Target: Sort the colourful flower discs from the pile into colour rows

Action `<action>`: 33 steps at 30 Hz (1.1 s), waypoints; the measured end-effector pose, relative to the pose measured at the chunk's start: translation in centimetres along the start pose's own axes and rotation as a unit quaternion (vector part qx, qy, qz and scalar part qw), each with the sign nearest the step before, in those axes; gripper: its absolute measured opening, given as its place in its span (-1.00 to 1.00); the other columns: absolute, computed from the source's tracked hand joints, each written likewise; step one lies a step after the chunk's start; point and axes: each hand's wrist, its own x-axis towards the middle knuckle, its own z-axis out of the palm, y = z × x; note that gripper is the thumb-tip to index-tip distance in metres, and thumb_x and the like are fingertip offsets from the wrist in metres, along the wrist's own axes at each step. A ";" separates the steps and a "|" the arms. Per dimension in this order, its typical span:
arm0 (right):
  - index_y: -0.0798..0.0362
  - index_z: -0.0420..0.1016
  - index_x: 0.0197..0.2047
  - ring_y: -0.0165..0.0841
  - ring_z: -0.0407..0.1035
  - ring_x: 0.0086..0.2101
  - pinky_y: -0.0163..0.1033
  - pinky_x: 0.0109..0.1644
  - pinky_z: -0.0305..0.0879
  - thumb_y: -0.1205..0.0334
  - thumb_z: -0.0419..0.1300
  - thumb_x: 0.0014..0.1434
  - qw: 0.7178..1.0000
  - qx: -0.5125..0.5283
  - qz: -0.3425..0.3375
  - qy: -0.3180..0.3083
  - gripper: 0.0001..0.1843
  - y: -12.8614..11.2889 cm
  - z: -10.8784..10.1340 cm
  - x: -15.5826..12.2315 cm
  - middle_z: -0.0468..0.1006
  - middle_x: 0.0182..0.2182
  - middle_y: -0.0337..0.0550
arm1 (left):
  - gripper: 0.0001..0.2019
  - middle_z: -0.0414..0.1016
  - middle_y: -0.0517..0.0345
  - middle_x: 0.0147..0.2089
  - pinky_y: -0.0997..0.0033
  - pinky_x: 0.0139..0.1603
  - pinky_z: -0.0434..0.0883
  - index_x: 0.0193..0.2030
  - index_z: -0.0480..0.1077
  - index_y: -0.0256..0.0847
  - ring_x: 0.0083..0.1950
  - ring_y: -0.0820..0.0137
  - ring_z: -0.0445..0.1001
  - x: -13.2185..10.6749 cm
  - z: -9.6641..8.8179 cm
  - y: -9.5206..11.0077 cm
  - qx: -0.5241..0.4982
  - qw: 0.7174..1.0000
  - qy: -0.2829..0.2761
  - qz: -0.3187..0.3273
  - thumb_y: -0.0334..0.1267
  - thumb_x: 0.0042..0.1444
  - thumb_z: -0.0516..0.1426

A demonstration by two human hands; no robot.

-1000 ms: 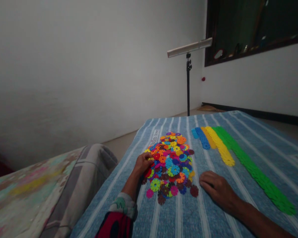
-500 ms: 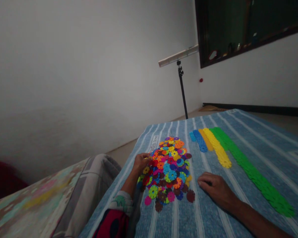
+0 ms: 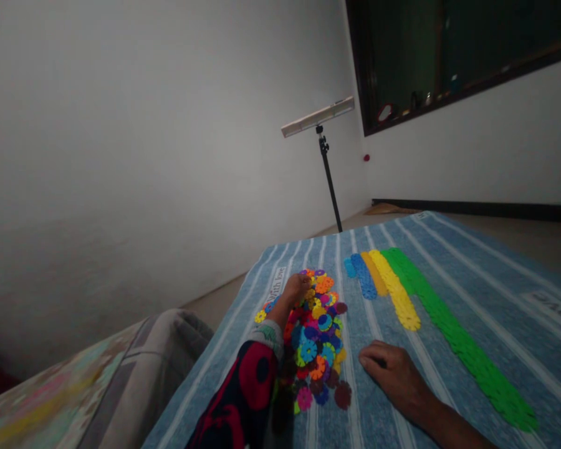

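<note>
My left hand (image 3: 297, 288) reaches over the far left part of a heap of colourful notched plastic discs (image 3: 318, 337). Its fingers are bent together against the discs, and their tips are hidden, so I cannot make out what is in them. The left forearm and sleeve cover part of the heap. To the right of the heap, my right hand (image 3: 393, 373) rests on the striped cloth (image 3: 355, 430), fingers curled closed and nothing visible in them. Beyond it lie overlapping rows of discs: a long green row (image 3: 467, 340), a yellow row (image 3: 396, 293), an orange row (image 3: 374, 274) and a blue row (image 3: 364, 277).
A short light-blue row (image 3: 350, 267) lies at the left end of the rows. Past the table's far edge stands a black pole (image 3: 330, 181) with a light panel (image 3: 318, 116) on top. A patterned cover (image 3: 51, 393) lies at the left. A dark-framed window (image 3: 449, 62) is behind.
My left hand has moved from the heap's left side to its far end, its forearm now over the discs. A few discs now show left of the forearm. The right hand stays on the cloth.
</note>
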 end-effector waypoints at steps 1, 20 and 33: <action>0.02 0.55 -0.49 -0.28 0.46 -0.38 -0.22 -0.25 0.32 0.13 0.07 0.15 1.000 0.001 0.003 0.001 -0.69 0.0 0.0 0.1 0.55 -0.46 -0.15 | -0.90 0.18 0.32 -0.67 0.46 -0.43 0.21 -0.62 0.39 -0.28 -0.53 0.49 0.24 0.6 0.2 0.1 -0.001 1.000 0.005 -0.009 -0.39 -0.16 0.20; 0.06 0.50 -0.52 -0.37 0.40 -0.42 -0.32 -0.32 0.22 0.32 0.09 0.13 1.000 -0.010 0.008 0.008 -0.76 0.5 0.8 0.4 0.47 -0.51 -0.20 | -0.83 0.47 0.17 -0.54 0.48 -0.42 0.34 -0.36 0.55 -0.35 -0.48 0.46 0.39 3.3 3.8 3.0 -0.022 0.998 -0.043 0.035 -0.48 -0.13 0.17; 0.08 0.53 -0.53 -0.40 0.40 -0.43 -0.34 -0.31 0.20 0.36 0.11 0.11 1.000 0.011 0.012 0.019 -0.76 -0.2 0.5 0.6 0.46 -0.53 -0.22 | -0.79 0.54 0.19 -0.36 0.49 -0.21 0.33 -0.31 0.58 -0.28 -0.29 0.41 0.45 0.1 11.9 9.3 0.051 0.959 -0.142 0.240 -0.49 -0.07 0.14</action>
